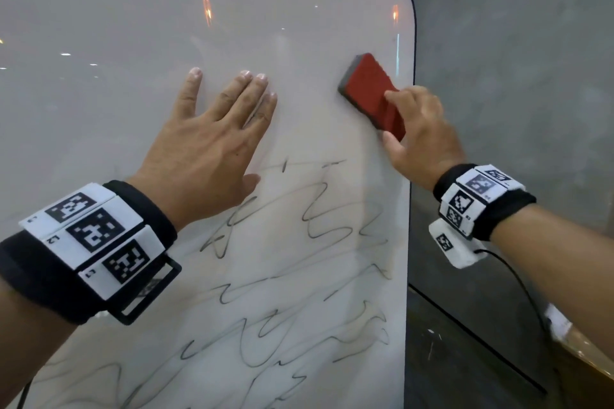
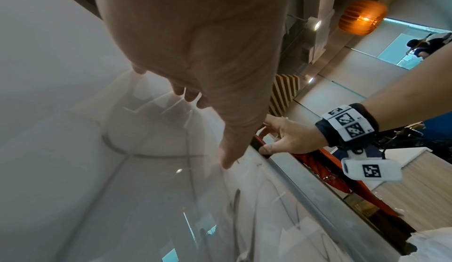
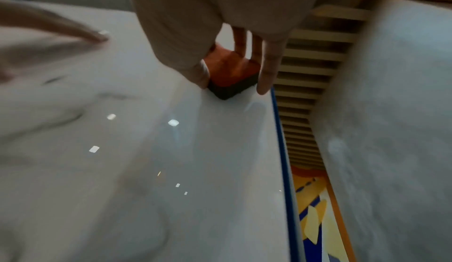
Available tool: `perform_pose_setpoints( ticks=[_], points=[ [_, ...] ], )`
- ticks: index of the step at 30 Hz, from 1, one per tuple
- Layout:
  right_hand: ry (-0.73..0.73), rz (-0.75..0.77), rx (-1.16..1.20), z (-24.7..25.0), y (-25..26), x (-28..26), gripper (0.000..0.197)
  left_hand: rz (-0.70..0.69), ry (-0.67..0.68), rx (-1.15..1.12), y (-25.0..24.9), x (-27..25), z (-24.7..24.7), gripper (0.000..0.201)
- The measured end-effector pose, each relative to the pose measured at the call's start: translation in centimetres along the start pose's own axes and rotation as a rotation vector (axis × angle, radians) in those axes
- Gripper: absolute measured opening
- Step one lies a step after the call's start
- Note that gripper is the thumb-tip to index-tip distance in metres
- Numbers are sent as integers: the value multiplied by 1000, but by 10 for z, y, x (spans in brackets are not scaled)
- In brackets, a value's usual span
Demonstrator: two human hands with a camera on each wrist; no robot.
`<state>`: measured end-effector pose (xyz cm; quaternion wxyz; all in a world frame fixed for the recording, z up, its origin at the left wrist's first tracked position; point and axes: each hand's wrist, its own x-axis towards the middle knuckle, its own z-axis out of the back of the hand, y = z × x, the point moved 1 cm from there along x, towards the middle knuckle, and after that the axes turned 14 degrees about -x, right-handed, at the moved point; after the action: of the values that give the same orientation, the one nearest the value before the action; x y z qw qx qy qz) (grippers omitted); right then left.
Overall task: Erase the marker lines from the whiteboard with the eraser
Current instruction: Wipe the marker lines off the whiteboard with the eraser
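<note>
A white whiteboard fills the head view. Black marker lines squiggle over its lower half, and the upper part is wiped. My right hand grips a red eraser with a dark felt side pressed flat on the board near its right edge. The right wrist view shows the eraser between thumb and fingers. My left hand lies flat on the board with straight fingers, left of the eraser and above the lines.
The board's dark right edge runs just right of the eraser. Beyond it is a grey wall. A black cable hangs from my right wristband. An orange lamp hangs in the room behind.
</note>
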<state>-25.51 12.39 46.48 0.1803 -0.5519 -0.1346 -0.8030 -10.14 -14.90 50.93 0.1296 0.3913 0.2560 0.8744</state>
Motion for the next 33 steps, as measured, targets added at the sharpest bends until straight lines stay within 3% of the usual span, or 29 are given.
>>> perform_pose_setpoints(
  ticks=[1, 5, 7, 12, 14, 17, 19, 22, 27, 29, 31, 33],
  points=[
    [-16, 43, -2, -3, 6, -9, 55, -5, -6, -7, -1, -1, -1, 99],
    [37, 491, -61, -17, 24, -60, 57, -17, -8, -1, -3, -3, -3, 97],
    [56, 553, -82, -15, 23, -55, 55, -23, -5, 2, -5, -4, -5, 96],
    [-3, 307, -14, -9, 24, -32, 57, -16, -2, -2, -8, -4, -9, 96],
    [-15, 357, 8, -14, 36, -47, 55, -20, -8, -5, -10, -6, -10, 97],
    [25, 608, -32, -19, 51, -66, 53, -40, -9, -4, -11, -10, -13, 99],
    [11, 566, -25, -14, 52, -49, 52, -41, 1, 0, -11, -13, -14, 100],
    [-55, 325, 45, -4, 56, -26, 51, -40, 0, -11, -13, -17, -16, 101],
    [-26, 533, -1, -19, 70, -65, 55, -66, -20, -32, -17, -26, -20, 96],
    [-17, 551, -43, -18, 67, -64, 54, -70, -9, -36, -17, -30, -22, 97],
    [-5, 457, -60, -12, 60, -51, 52, -59, -1, -37, -18, -33, -25, 100],
    [1, 269, -25, -8, 54, -49, 53, -46, 16, -35, -22, -38, -28, 101]
  ],
)
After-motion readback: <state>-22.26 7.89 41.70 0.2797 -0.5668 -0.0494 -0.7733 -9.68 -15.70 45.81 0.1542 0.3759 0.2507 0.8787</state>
